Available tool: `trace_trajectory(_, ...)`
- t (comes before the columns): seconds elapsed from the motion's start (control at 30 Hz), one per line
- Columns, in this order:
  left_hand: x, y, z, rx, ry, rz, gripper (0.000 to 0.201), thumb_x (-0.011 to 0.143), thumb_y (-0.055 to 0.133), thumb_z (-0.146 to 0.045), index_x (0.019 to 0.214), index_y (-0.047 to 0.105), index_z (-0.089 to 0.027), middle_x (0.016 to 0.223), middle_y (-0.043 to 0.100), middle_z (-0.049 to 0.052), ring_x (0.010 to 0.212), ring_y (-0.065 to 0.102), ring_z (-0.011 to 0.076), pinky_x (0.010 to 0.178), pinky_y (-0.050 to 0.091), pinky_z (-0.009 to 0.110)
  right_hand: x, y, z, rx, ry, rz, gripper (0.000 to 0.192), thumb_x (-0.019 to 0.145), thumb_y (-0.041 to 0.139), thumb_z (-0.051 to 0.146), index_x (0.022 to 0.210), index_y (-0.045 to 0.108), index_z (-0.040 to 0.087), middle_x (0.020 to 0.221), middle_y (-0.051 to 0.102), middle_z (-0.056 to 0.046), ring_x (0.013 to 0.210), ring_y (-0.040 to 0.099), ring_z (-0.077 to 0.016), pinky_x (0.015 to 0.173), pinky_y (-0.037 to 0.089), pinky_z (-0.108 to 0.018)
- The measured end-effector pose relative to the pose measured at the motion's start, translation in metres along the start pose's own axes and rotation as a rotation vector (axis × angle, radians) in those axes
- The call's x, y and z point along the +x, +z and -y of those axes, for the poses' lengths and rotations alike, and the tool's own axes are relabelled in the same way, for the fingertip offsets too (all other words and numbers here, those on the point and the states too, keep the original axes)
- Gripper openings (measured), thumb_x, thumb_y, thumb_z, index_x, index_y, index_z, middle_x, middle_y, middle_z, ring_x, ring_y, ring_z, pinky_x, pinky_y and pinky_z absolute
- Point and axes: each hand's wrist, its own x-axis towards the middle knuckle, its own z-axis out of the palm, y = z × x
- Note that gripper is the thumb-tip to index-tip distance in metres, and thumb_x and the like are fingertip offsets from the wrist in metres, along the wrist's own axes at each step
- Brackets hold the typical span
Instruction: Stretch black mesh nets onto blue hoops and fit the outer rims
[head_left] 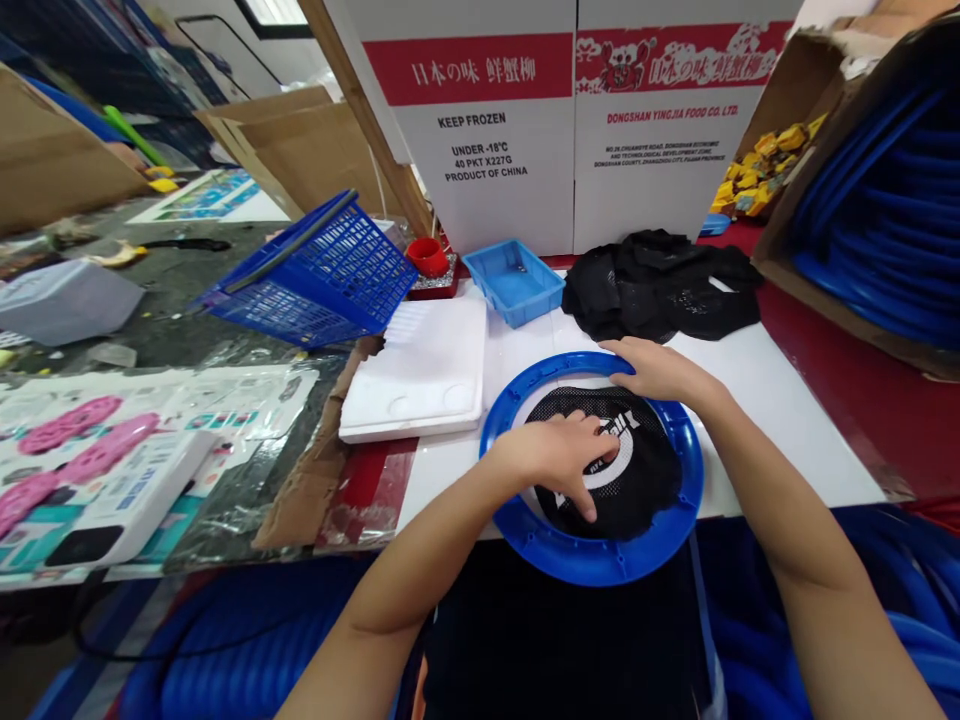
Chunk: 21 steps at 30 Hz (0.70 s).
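A small blue plastic tray (pixel 514 281) at the far side holds one tiny piece. On the white surface (pixel 765 400), a round blue plastic ring (pixel 600 560) frames black mesh fabric with white lettering (pixel 637 480). The left hand (pixel 562 452) presses the mesh with curled fingers; the right hand (pixel 660 370) rests flat on the ring's far rim, grasping nothing.

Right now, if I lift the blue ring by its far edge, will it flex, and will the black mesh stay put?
The blue ring looks like moulded plastic, probably stiff and light. The black mesh looks floppy and would likely sag or slip unless the left hand presses it.
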Motion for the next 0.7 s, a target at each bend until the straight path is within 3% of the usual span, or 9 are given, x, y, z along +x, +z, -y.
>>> trace_trajectory(0.07,0.008,0.011,-0.004,0.074,-0.084,-0.023,0.102,0.071,0.095,-0.057,0.157,0.052,-0.025,0.165,0.046,0.025,0.154,0.04,0.0521,0.119,0.04,0.069,-0.005,-0.004,0.005,-0.084,0.038,0.015,0.065,0.102,0.06,0.035,0.165,0.047,0.026,0.144,0.069,-0.017,0.128,0.069,-0.041,0.099,0.057,-0.049)
trace_trajectory(0.17,0.017,0.017,-0.001,0.099,-0.119,-0.013,0.131,0.064,0.1,-0.052,0.173,0.03,-0.029,0.182,0.017,0.027,0.168,0.007,0.0562,0.124,0.018,0.084,-0.01,-0.007,0.007,-0.146,0.052,0.045,0.065,0.102,0.059,0.032,0.165,0.046,0.029,0.139,0.071,-0.017,0.121,0.072,-0.0401,0.092,0.058,-0.046)
trace_trajectory(0.27,0.017,0.013,0.01,0.052,-0.102,0.056,0.138,0.062,0.102,-0.047,0.175,0.025,-0.032,0.185,-0.003,0.022,0.169,-0.012,0.0523,0.127,0.008,0.084,-0.01,-0.01,0.002,-0.103,0.032,0.065,0.062,0.101,0.059,0.031,0.162,0.05,0.03,0.142,0.07,-0.015,0.123,0.071,-0.0378,0.094,0.057,-0.043)
trace_trajectory(0.33,0.013,0.007,0.018,0.007,-0.075,0.082,0.132,0.061,0.103,-0.044,0.173,0.033,-0.034,0.186,-0.008,0.018,0.17,-0.012,0.0505,0.128,0.007,0.083,-0.009,-0.012,-0.002,-0.046,0.011,0.078,0.06,0.1,0.06,0.03,0.16,0.053,0.03,0.143,0.07,-0.015,0.125,0.07,-0.0372,0.098,0.057,-0.044)
trace_trajectory(0.4,0.008,0.001,0.024,-0.041,-0.045,0.07,0.111,0.063,0.102,-0.047,0.162,0.052,-0.036,0.187,0.0,0.013,0.17,-0.006,0.051,0.129,0.008,0.081,-0.009,-0.014,-0.005,0.0,-0.007,0.093,0.058,0.1,0.061,0.03,0.157,0.056,0.029,0.139,0.071,-0.015,0.123,0.07,-0.0373,0.1,0.056,-0.046)
trace_trajectory(0.47,0.004,-0.003,0.027,-0.086,-0.004,0.04,0.076,0.071,0.097,-0.054,0.139,0.072,-0.032,0.185,0.018,0.011,0.17,0.006,0.0516,0.131,0.013,0.076,-0.008,-0.015,-0.007,0.025,-0.02,0.099,0.055,0.1,0.062,0.033,0.155,0.059,0.028,0.133,0.072,-0.015,0.12,0.071,-0.0375,0.1,0.056,-0.047)
trace_trajectory(0.53,0.005,-0.004,0.028,-0.117,0.042,-0.008,0.052,0.08,0.089,-0.055,0.122,0.077,-0.027,0.175,0.038,0.013,0.164,0.028,0.0484,0.13,0.028,0.066,-0.008,-0.014,-0.009,0.031,-0.027,0.096,0.054,0.101,0.062,0.035,0.154,0.06,0.028,0.13,0.073,-0.015,0.118,0.07,-0.037,0.099,0.057,-0.047)
trace_trajectory(0.6,0.011,-0.002,0.028,-0.115,0.076,-0.073,0.047,0.084,0.086,-0.047,0.124,0.074,-0.026,0.162,0.049,0.014,0.152,0.046,0.0422,0.122,0.041,0.053,-0.008,-0.013,-0.009,0.028,-0.026,0.098,0.053,0.101,0.062,0.035,0.154,0.06,0.029,0.129,0.072,-0.014,0.117,0.071,-0.0355,0.098,0.057,-0.045)
trace_trajectory(0.7,0.023,0.006,0.029,-0.065,0.111,-0.117,0.075,0.08,0.091,-0.044,0.148,0.063,-0.029,0.162,0.047,0.015,0.152,0.045,0.0403,0.124,0.04,0.049,-0.007,-0.011,-0.005,-0.01,0.003,0.107,0.056,0.101,0.06,0.033,0.157,0.056,0.029,0.131,0.07,-0.014,0.115,0.071,-0.0345,0.094,0.057,-0.043)
